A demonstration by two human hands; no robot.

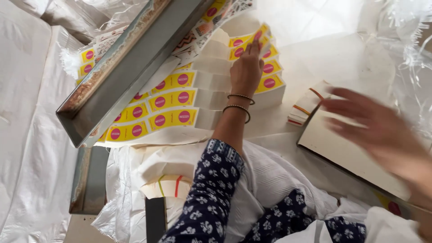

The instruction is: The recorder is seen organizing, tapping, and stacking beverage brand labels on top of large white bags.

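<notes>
Rows of stacked yellow labels (173, 99) with pink round spots lie spread on white sheeting. My left hand (245, 67), with two bead bracelets on the wrist and a dark blue flowered sleeve, reaches over them. Its fingertips pinch the raised edge of the farthest stack of yellow labels (245, 41), which fans upward. My right hand (378, 130) is blurred, fingers spread and holding nothing, hovering above a pale flat board (342, 148) at the right.
A long grey metal angle bar (135, 67) lies diagonally across the left labels. A rubber-banded paper bundle (308, 104) sits by the board, another banded bundle (166, 185) near my lap. Clear crinkled plastic (405, 49) fills the far right.
</notes>
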